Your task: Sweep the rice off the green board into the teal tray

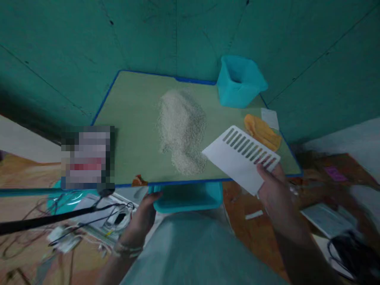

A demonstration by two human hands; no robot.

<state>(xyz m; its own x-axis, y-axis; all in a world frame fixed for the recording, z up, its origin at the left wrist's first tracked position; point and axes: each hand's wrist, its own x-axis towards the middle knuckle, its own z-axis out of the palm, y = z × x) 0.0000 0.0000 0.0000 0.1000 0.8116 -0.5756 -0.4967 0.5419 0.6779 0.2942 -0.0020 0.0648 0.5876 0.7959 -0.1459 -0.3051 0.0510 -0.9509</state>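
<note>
A heap of small whitish grains (181, 128) lies spread on the pale green tabletop (133, 114); their kind I cannot make out. My right hand (271, 180) grips a white slotted scoop (240, 160), which is tilted above the right part of the table. Its row of slots faces away from me. Just under the front edge, a turquoise bin (188, 204) faces upward, and my left hand (148, 206) is closed on its left rim. The bin's far side is hidden beneath the tabletop.
Another turquoise bin (239, 85) stands at the back right, near a yellow cloth (263, 132) and a white paper (270, 118). A blurred-out item (89, 156) sits at the left. Below, cables (68, 233) and a black stand arm (59, 217) crowd the left side.
</note>
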